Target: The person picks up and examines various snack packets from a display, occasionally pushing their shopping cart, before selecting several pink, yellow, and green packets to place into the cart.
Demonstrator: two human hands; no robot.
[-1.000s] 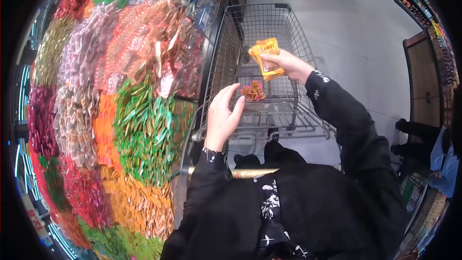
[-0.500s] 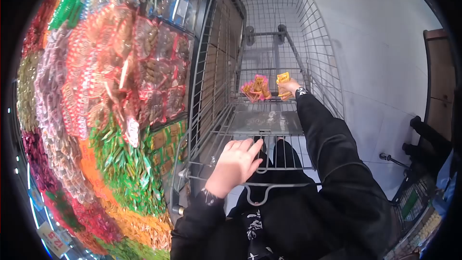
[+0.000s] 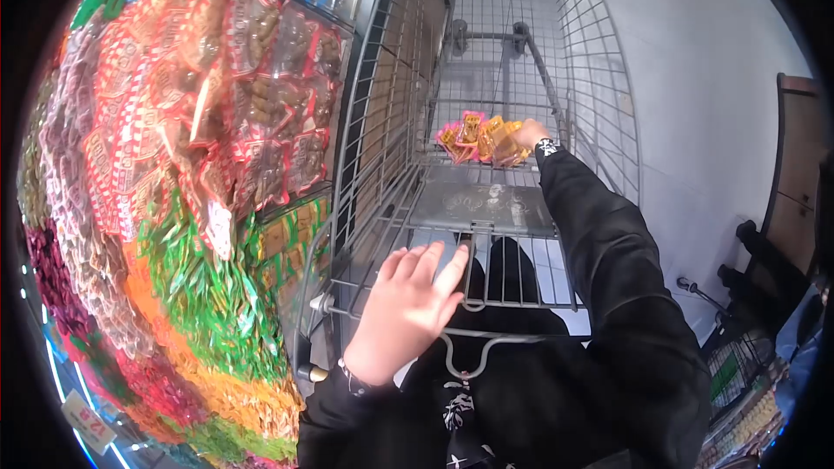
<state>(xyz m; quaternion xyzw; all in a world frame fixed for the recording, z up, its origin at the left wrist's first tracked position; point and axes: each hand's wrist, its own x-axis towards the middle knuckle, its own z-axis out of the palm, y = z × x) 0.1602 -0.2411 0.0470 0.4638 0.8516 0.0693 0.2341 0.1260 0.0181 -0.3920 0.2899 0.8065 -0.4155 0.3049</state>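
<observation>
Inside the metal shopping cart (image 3: 599, 61), my right hand (image 3: 528, 133) reaches down and is closed on yellow snack packets (image 3: 502, 141), which touch the others in the basket. Just left of these lie pink-edged snack packets (image 3: 465, 132) in a small heap. My right fingertips are partly hidden, so the exact grip is hard to see. Nearer to me, my left hand (image 3: 404, 313) hovers palm down over the wire seat part of the cart, fingers spread and holding nothing. A grey plastic flap (image 3: 482, 207) lies between the two hands.
Along the left runs a display of red-and-white bagged snacks (image 3: 165, 104) and green wrapped candies (image 3: 217, 295). A price card (image 3: 87, 421) stands at lower left. To the right are a wooden cabinet (image 3: 795, 156) and another cart (image 3: 734, 365). Pale floor tiles (image 3: 686, 122) lie between.
My right hand has brought the yellow packets down and left, against the pink-edged ones. My left hand has shifted slightly left and closer. The whole view has tilted a little.
</observation>
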